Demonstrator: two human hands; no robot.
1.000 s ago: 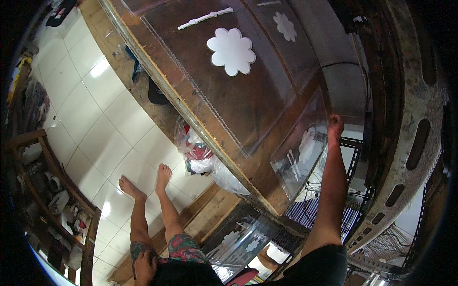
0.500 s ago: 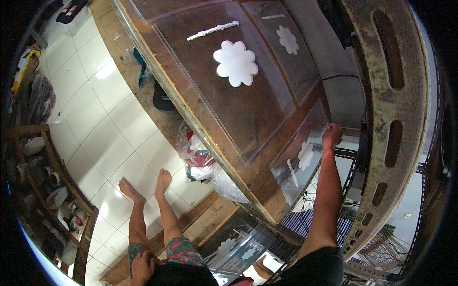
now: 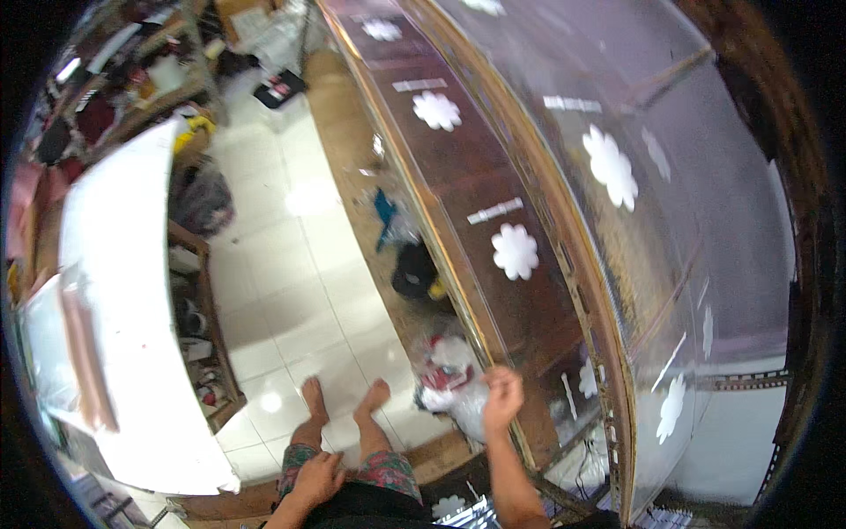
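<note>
My right hand is raised over the front edge of the brown lower shelf. Its fingers are loosely bent, and I see nothing held in them. My left hand rests on my lap by the patterned shorts, fingers loosely spread. Clear plastic sheets lie along the lower shelf, with white flower shapes and narrow white bars on them. Higher up at the right, larger clear sheets on another level carry a white flower shape and more bars. The picture is somewhat blurred.
A large white panel stands at the left beside a wooden rack of small goods. Below the shelf edge lie a clear bag with red and white contents and a black item. White floor tiles run between.
My view has swung, bringing in the white panel and upper sheets. My right hand has left the sheet corner at the shelf's far side and come back to its front edge.
</note>
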